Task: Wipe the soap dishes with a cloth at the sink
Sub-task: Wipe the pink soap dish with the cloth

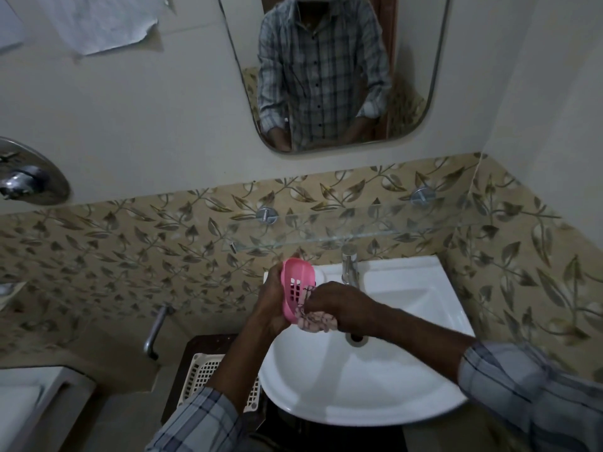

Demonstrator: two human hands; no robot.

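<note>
One pink soap dish (298, 288) is mid-wipe in the head view, held on edge above the back left corner of the white sink (359, 386), just left of the chrome tap (349, 267). The left hand (272, 308) cups the dish from behind, its fingers curled round the dish's outer side, so the slotted inside faces right. The right hand (339, 305) has its fingers bunched tight round a small patterned cloth (315, 321) and presses it to the lower part of the dish's open face; the rest of the cloth hangs below the knuckles over the bowl.

Progress looks partial. This dish is being worked on, and whether its back or rim has been cleaned cannot be told. The task speaks of several dishes, yet no second one shows on the sink's rim or on the glass shelf (342, 236) above the tap. A white latticed tray (204, 370) sits low to the left of the sink, half hidden by the left forearm; what it is cannot be made out. No water is seen running from the tap, and the bowl around the drain (356, 338) looks dry. A mirror (326, 76) above reflects a checked shirt.
</note>
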